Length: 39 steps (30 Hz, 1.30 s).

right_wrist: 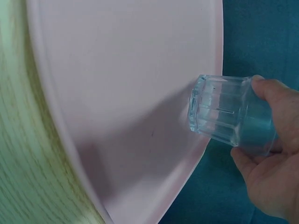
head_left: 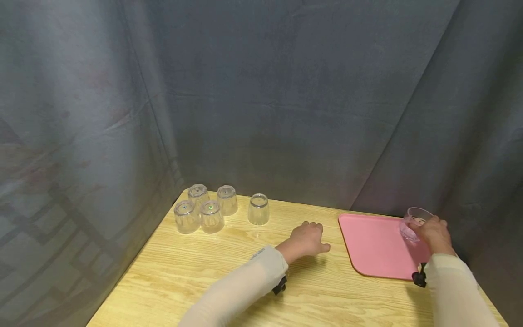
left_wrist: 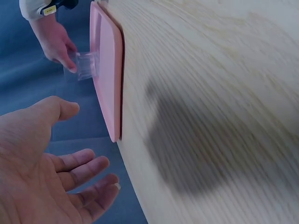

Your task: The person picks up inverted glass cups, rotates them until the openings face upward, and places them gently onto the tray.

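My right hand point(head_left: 436, 234) grips a clear faceted tumbler point(right_wrist: 219, 109) near its rim, thumb on one side and fingers on the other. The tumbler is mouth up, its base toward the far right corner of a pink tray point(head_left: 376, 245); whether it touches the tray, I cannot tell. My left hand point(head_left: 308, 238) is above the wooden table, left of the tray, with spread, loosely bent fingers and nothing in them. Beyond it, a single clear tumbler point(head_left: 259, 211) stands upside down near the table's back edge.
Several more clear tumblers point(head_left: 212, 218) stand upside down in a close group at the back left of the wooden table point(head_left: 171, 277). Grey curtains point(head_left: 286, 100) hang behind the table and at both sides, close to its edges.
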{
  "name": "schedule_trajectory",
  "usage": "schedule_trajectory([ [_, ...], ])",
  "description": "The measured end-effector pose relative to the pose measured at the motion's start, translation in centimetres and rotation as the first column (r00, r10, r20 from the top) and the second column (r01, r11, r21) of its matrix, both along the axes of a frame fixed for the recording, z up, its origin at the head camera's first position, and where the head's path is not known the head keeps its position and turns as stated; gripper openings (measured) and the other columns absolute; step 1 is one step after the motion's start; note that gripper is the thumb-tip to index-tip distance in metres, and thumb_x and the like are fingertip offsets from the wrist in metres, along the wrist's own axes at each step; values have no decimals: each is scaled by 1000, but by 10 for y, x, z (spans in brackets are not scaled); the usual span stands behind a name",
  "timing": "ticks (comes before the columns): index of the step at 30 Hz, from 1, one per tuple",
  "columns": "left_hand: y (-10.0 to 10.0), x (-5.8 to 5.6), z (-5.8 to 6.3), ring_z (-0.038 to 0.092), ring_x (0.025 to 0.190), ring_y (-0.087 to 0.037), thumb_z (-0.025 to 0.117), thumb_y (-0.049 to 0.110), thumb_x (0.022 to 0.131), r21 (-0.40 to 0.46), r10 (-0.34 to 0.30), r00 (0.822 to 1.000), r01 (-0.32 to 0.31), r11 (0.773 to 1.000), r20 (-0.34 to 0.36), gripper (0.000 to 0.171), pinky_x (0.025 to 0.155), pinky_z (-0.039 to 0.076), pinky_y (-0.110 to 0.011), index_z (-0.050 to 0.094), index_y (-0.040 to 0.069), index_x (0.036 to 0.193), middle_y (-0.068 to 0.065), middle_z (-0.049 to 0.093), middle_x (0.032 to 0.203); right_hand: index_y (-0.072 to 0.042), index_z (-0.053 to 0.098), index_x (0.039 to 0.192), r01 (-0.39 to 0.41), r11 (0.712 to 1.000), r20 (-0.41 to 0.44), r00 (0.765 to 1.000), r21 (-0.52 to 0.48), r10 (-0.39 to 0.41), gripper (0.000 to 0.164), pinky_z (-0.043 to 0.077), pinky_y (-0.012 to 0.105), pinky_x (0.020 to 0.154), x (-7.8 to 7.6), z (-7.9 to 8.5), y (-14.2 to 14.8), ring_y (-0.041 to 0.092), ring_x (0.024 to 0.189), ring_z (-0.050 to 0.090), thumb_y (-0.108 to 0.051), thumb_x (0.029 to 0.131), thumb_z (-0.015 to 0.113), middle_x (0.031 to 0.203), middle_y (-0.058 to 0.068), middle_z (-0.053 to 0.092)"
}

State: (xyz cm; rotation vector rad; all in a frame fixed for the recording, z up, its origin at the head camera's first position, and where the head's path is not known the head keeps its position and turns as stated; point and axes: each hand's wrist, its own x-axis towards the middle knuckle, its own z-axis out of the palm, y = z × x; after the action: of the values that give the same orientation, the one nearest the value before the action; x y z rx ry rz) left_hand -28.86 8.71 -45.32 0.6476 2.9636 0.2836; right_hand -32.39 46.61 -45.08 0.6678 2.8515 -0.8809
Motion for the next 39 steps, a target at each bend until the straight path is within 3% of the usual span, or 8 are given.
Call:
schedule_trajectory([
  [7, -11, -1, 7, 57, 107, -15, 63, 58, 93, -38, 6, 1000, -7, 999, -19, 55, 81, 53, -31, 63, 16, 128, 5, 65, 117, 21, -7, 147, -2, 1000, -11, 1000, -13, 1, 110, 31, 76, 101, -1, 3, 0, 67, 129, 22, -52, 96, 57, 141, 47, 8],
  [17, -22, -5, 16, 57, 104, -16, 63, 59, 93, -63, 8, 998, -12, 998, -60, 56, 83, 52, -32, 62, 15, 128, 3, 66, 116, 23, -7, 146, -13, 1000, 0, 1000, 1, 13, 107, 33, 76, 100, -2, 3, -2, 67, 126, 24, -49, 98, 56, 136, 48, 10],
  [39, -53, -11, 30, 57, 109, -21, 63, 56, 94, -55, 35, 993, -41, 998, -116, 55, 92, 50, -39, 62, 12, 128, -1, 65, 118, 24, -9, 145, -8, 1000, 24, 1000, 18, 8, 105, 32, 75, 102, -2, 2, -1, 68, 129, 22, -49, 99, 53, 136, 48, 8],
])
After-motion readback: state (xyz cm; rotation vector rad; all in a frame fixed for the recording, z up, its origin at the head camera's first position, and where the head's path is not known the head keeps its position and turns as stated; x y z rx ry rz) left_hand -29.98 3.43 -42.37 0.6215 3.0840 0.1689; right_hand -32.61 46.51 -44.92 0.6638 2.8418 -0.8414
